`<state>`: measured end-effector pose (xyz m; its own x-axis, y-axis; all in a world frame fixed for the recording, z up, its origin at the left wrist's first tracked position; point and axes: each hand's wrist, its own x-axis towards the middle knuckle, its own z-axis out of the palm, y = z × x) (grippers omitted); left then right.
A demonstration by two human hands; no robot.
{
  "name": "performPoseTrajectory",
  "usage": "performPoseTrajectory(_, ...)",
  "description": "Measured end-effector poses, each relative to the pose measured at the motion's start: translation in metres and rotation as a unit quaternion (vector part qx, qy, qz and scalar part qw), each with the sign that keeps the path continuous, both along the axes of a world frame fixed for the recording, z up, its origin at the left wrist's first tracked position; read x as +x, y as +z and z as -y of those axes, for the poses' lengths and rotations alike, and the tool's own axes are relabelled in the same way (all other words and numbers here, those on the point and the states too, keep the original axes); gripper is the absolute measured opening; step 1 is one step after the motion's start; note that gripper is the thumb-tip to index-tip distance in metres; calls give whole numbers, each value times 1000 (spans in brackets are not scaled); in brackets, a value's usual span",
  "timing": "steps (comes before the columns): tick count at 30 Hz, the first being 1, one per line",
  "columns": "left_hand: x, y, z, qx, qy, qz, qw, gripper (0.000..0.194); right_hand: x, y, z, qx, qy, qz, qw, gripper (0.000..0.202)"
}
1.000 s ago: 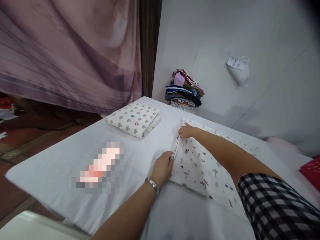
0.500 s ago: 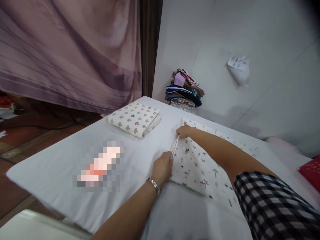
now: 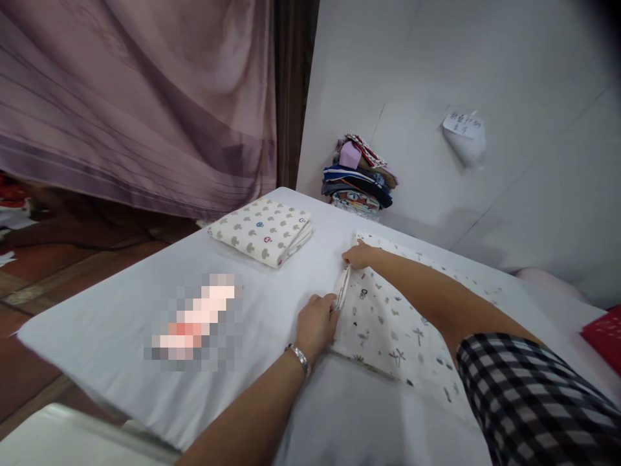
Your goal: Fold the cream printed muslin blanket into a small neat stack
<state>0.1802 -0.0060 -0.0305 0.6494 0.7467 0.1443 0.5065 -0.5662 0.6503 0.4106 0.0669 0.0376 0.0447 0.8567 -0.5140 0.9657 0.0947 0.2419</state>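
Observation:
A white cloth with small palm and flamingo prints [image 3: 383, 330] lies folded on the white-covered table [image 3: 111, 330]. My left hand [image 3: 316, 321], with a silver bracelet at the wrist, is closed on the cloth's left edge. Farther up the same edge, my right hand [image 3: 358, 255] pinches the cloth near its far left corner. Between the two hands the edge is slightly raised, and its layers show. Beyond my left hand rests a folded white cloth with grey mushroom prints [image 3: 264, 230], touched by neither hand.
A pixelated pinkish item [image 3: 198, 320] lies on the table's left part. Stacked folded fabrics [image 3: 359, 175] stand by the wall past the far edge. A purple curtain [image 3: 194, 97] hangs at the left, and red fabric [image 3: 604, 336] sits at the right edge.
The view has shifted very slightly. Both hands keep their hold on the cloth's edge, and the edge between them looks a little wider open.

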Motion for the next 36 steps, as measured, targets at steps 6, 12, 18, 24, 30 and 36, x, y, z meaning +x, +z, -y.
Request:
performPoseTrajectory(6, 3, -5, -3, 8, -41, 51, 998, 34, -2, 0, 1, -2, 19, -4, 1000, 21)
performPoseTrajectory(12, 2, -3, -3, 5, -74, 61, 995, 44, 8, -5, 2, 7, 41, -10, 999, 22)
performPoseTrajectory(18, 0, 3, -1, -6, -99, 60, 993, 46, 19, -8, 9, 50, 74, -22, 996, 23)
performPoseTrajectory(24, 1, 4, 0, -44, -85, 71, 993, 49, 20, -7, 16, 88, 85, -21, 992, 18)
performPoseTrajectory(30, 0, 6, -1, -74, -104, 67, 990, 49, 22, -10, 19, 116, 66, -40, 990, 17)
performPoseTrajectory(36, 0, 5, 0, -39, -123, 63, 990, 49, 22, -10, 23, 116, 52, -45, 991, 20)
